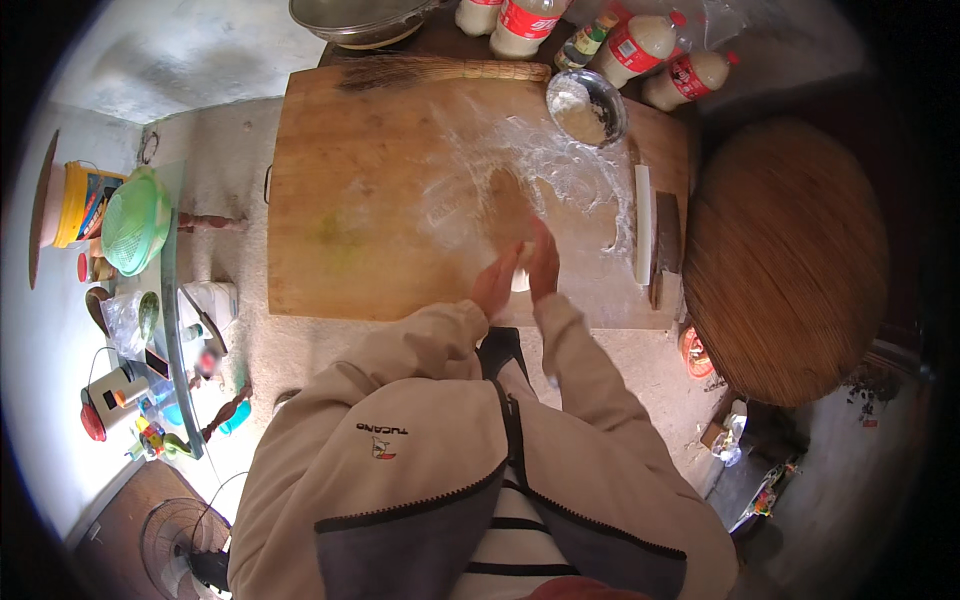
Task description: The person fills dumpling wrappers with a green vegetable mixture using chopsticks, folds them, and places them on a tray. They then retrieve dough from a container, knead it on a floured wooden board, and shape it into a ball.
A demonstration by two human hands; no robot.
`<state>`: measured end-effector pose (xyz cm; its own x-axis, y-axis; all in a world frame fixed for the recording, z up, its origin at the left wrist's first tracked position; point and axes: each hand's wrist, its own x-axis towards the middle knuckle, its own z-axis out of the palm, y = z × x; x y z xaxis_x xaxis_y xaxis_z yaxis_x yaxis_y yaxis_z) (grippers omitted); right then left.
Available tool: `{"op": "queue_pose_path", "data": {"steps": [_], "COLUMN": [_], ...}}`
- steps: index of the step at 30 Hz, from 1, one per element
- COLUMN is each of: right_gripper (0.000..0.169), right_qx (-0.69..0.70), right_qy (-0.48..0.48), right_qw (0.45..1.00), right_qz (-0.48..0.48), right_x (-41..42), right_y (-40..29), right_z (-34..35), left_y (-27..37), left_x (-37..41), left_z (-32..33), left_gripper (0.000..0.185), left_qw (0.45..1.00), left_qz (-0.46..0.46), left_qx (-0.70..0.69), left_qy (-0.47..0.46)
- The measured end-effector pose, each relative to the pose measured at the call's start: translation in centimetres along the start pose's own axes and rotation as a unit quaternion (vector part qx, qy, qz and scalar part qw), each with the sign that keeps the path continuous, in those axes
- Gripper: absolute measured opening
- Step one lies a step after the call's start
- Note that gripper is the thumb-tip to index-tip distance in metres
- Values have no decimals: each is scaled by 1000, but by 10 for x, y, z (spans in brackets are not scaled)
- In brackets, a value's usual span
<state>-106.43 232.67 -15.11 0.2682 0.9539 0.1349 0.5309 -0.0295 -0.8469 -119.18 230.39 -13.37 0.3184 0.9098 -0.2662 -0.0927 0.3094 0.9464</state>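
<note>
Between my two hands, near the front edge of the wooden board (375, 225), is a pale piece of dough (521, 280). My left hand (496, 281) lies along one side of it and my right hand (544, 259) along the other, both slightly blurred. White flour (570, 172) is scattered over the board beyond the hands. A metal bowl (621, 112) with flour in it stands at the board's far right. The undersides of the palms and part of the dough are hidden.
A straw broom (480, 70) lies along the far edge, with several plastic bottles (637, 49) behind. A white strip (643, 225) and a dark flat tool (665, 232) lie at the right. A round wooden board (787, 262) stands beyond them; a green colander (137, 221) is at left.
</note>
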Motion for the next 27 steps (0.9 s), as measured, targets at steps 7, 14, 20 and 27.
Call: {"op": "queue_pose_path", "data": {"steps": [7, 14, 20, 27], "right_gripper": [31, 32, 35, 38], "right_qx": [-203, -46, -114, -54], "right_qy": [-47, 16, -24, -24], "right_qw": [963, 995, 989, 997], "right_qz": [-169, -89, -96, -43], "right_x": [7, 3, -17, 20], "right_y": [7, -1, 18, 12], "right_z": [6, -3, -10, 3], "left_y": [0, -1, -9, 3], "left_x": [-25, -3, -34, 0], "left_z": [-33, -2, -15, -7], "left_gripper": [53, 60, 59, 60], "left_qw": [927, 964, 957, 949], "left_qz": [130, 136, 85, 114], "left_qx": [351, 223, 259, 293], "left_qy": [37, -50, -98, -26]}}
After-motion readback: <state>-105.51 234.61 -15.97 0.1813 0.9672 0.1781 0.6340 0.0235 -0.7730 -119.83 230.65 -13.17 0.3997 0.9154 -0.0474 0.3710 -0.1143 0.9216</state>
